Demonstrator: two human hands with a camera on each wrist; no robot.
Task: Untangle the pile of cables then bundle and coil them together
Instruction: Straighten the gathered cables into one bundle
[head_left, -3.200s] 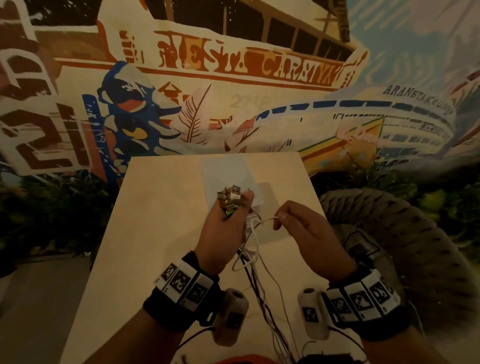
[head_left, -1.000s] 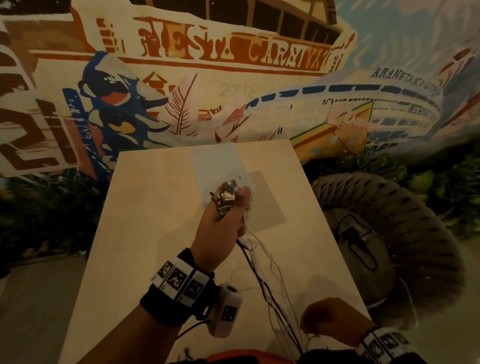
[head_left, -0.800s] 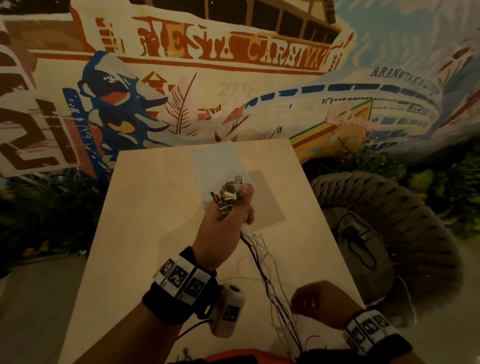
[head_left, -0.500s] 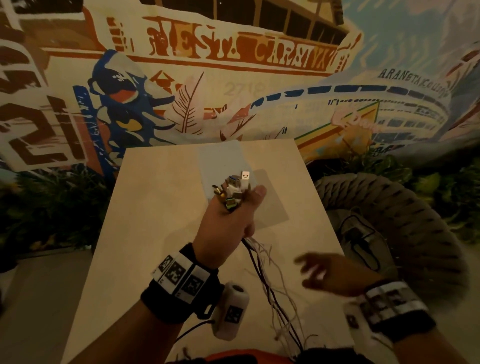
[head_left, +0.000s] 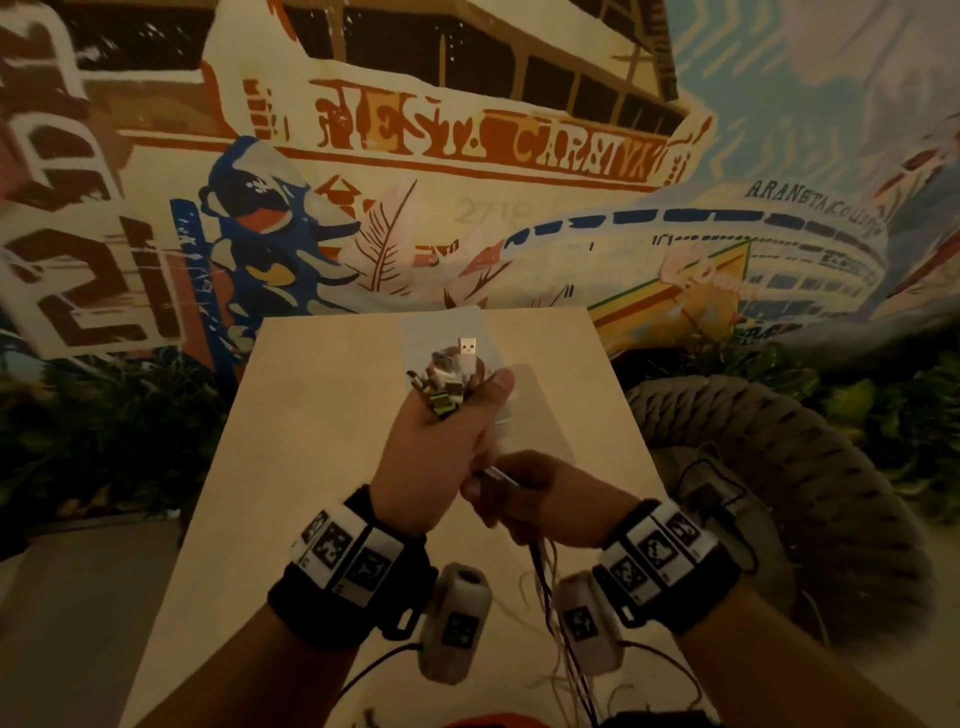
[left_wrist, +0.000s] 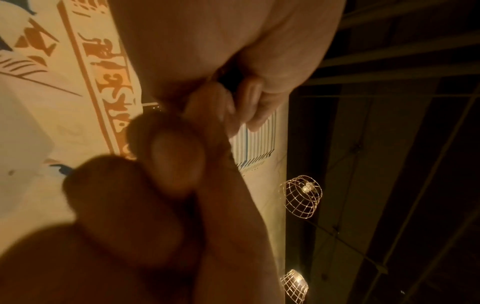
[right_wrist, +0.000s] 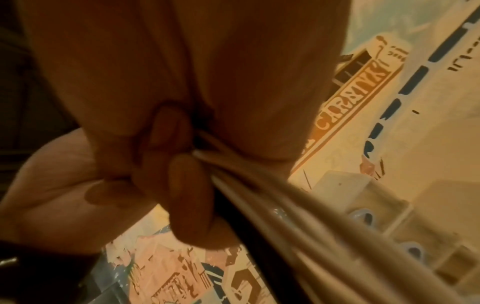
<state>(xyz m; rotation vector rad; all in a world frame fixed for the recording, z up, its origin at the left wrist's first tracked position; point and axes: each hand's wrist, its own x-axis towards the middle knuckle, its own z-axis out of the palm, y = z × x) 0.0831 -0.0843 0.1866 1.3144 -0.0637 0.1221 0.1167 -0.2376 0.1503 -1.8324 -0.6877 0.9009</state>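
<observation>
While connector ends are clamped in left hand at frame centre, cables are gripped just below by right hand. Bundling step judged underway; strands to be stroked straight next, then coiled.

Above the table, left hand sits ahead of right hand, cables trailing below.

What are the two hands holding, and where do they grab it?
The left hand grips the cables just below their plug ends. The right hand grips the same cables lower down.
</observation>
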